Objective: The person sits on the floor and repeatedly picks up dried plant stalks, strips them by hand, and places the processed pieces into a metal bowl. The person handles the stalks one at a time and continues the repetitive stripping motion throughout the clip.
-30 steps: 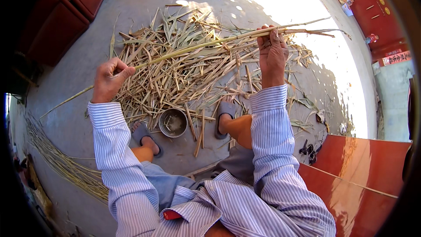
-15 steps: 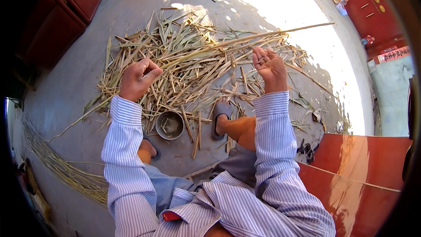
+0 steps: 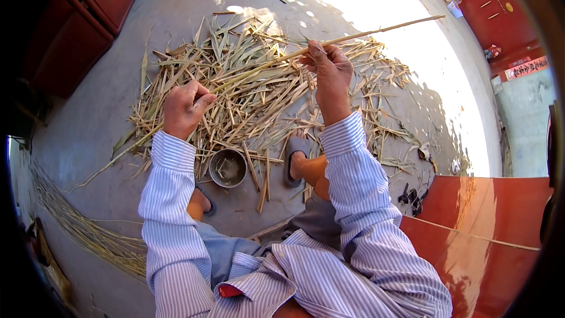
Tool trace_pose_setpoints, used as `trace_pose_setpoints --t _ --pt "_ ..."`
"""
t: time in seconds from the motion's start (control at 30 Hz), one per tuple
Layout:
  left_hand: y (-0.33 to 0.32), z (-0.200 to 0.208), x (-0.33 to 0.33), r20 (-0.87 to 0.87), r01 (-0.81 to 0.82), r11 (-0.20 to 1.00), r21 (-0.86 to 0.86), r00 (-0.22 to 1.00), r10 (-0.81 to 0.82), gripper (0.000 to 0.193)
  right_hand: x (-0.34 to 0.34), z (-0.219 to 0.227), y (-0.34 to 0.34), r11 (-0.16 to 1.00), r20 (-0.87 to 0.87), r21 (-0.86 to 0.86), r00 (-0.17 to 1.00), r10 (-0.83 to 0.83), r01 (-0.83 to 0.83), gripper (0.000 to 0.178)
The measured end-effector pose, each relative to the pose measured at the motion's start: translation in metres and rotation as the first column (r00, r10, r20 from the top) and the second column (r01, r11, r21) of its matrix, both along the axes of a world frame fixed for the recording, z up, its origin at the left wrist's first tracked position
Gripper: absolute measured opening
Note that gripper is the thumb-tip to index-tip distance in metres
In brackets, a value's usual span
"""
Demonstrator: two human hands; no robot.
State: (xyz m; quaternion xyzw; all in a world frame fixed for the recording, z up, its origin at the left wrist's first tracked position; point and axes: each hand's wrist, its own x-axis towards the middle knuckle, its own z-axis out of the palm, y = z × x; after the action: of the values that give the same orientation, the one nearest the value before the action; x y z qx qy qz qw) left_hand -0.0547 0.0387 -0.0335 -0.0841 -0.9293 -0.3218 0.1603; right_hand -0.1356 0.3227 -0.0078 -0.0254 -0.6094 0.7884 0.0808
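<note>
Stalk (image 3: 365,34) runs slantwise, 8 to 2 o'clock, over a pile (image 3: 247,103) of dry scraps. Left hand (image 3: 187,109) pinches it, thumb to curled index; right hand (image 3: 331,73), toward 1 o'clock, pinches farther along, thumb against fingertips. Spaced grip probably steadies so long and thin a piece. Bowl (image 3: 240,166) at pile's 6 o'clock, presumably for easy reach; pale bits inside, liquid unclear. Bundle (image 3: 88,224) at 8 o'clock, perhaps kept apart to avoid mixing.

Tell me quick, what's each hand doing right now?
Left hand: closed, holding a long, thin plant stalk.
Right hand: closed, pinching the same stalk farther along, between thumb and fingers.
</note>
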Motion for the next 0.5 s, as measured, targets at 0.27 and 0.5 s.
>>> trace_pose_setpoints --t 0.27,0.5 --pt "-0.052 -0.002 0.012 -0.053 -0.123 0.953 -0.278 0.992 0.113 0.021 0.008 0.015 0.024 0.988 0.071 -0.091 0.991 -0.116 0.122 0.018" --pt "0.016 0.032 0.001 -0.253 0.028 1.0 0.003 0.967 -0.026 0.015 0.023 0.008 0.004 0.978 0.111 -0.203 0.991 0.07 -0.046 0.016"
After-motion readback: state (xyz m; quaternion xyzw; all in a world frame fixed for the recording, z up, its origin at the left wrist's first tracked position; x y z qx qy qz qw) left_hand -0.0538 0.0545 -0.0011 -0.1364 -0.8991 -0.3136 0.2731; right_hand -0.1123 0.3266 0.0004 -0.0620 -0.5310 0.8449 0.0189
